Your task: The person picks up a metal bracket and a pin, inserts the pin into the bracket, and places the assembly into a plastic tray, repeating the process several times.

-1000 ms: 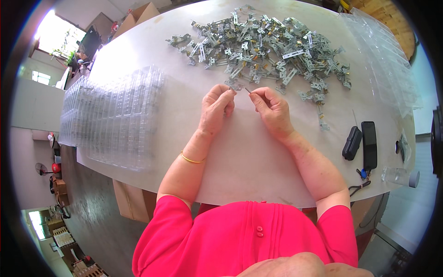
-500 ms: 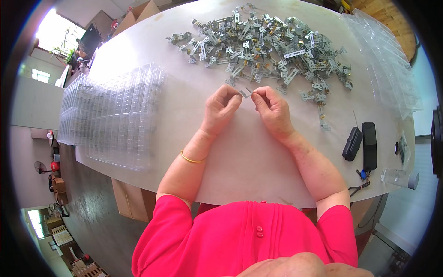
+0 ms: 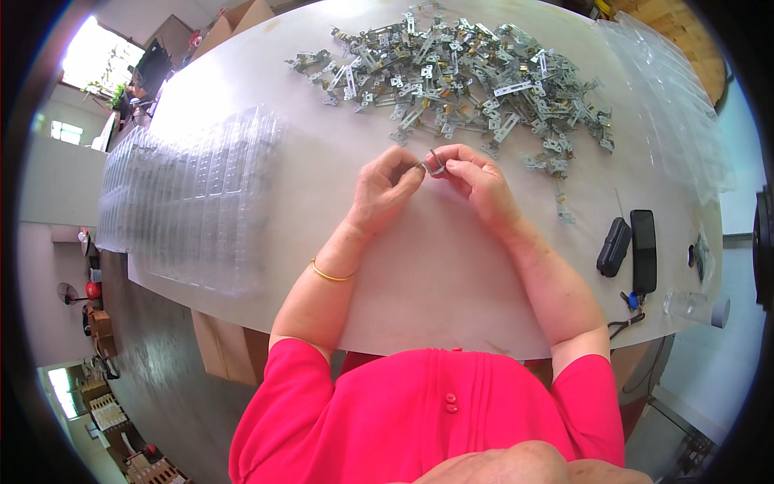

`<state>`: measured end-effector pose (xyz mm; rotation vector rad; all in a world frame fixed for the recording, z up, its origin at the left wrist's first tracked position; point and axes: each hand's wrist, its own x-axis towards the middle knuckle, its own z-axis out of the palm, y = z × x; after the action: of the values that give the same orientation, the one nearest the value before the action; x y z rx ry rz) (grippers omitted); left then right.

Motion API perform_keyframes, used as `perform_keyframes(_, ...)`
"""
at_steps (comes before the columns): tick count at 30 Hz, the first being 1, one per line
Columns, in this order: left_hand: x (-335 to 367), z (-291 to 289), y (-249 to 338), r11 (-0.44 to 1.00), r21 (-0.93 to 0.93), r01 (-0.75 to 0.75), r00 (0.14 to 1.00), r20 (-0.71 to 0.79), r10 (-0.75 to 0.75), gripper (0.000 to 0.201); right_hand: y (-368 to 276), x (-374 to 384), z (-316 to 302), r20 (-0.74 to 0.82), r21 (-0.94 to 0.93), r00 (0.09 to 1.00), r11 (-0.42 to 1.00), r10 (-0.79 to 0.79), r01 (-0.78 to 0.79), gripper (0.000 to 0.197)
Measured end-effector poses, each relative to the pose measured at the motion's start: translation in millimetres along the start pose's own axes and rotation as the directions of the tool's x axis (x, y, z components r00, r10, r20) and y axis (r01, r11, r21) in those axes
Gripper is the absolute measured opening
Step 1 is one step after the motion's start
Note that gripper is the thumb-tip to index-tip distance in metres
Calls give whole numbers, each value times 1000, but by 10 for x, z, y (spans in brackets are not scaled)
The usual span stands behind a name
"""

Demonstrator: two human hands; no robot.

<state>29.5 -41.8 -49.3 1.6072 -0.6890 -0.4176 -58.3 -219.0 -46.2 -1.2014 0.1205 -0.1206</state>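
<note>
Between my hands is a small metal bracket point(image 3: 436, 164), silvery with a thin upright arm. My left hand point(image 3: 385, 187) pinches its left end between thumb and fingertips. From the other side, my right hand point(image 3: 476, 182) closes on it, index finger behind and thumb in front. Fingers cover part of the bracket, so its full shape is hidden. Just beyond my hands lies a large heap of similar metal brackets point(image 3: 451, 77), some with brass-coloured parts, spread over the pale table point(image 3: 435, 274).
Clear plastic trays point(image 3: 193, 194) stand in rows on the left. More clear plastic trays point(image 3: 673, 105) lie at the far right. Nearer on the right are a black case point(image 3: 614, 247), a black phone point(image 3: 643, 250) with a strap, and a clear tumbler point(image 3: 689, 306) on its side.
My right hand has shifted its hold, its index finger now extended behind the bracket. My left hand keeps its pinch. The whole view has moved slightly.
</note>
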Motion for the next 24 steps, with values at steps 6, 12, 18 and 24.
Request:
perform_keyframes(6, -31, 33, 111, 999, 42, 1, 988, 157, -7, 5, 13, 22, -58, 71, 51, 995, 996, 68, -72, 15)
perform_keyframes(12, 24, -12, 109, 964, -203, 171, 984, 85, -157, 11, 9, -1, -4, -77, 57, 966, 966, -246, 251, 7)
perform_keyframes(18, 71, -22, 174, 939, -255, 230, 972, 109, -209, 20, 42, -37, 32, 143, -309, 874, 817, -465, 486, 7)
perform_keyframes(24, 103, -100, 178, 861, -421, 286, 953, 223, -207, 37, 87, -35, 89, 2, -210, 897, 876, -443, 434, 7)
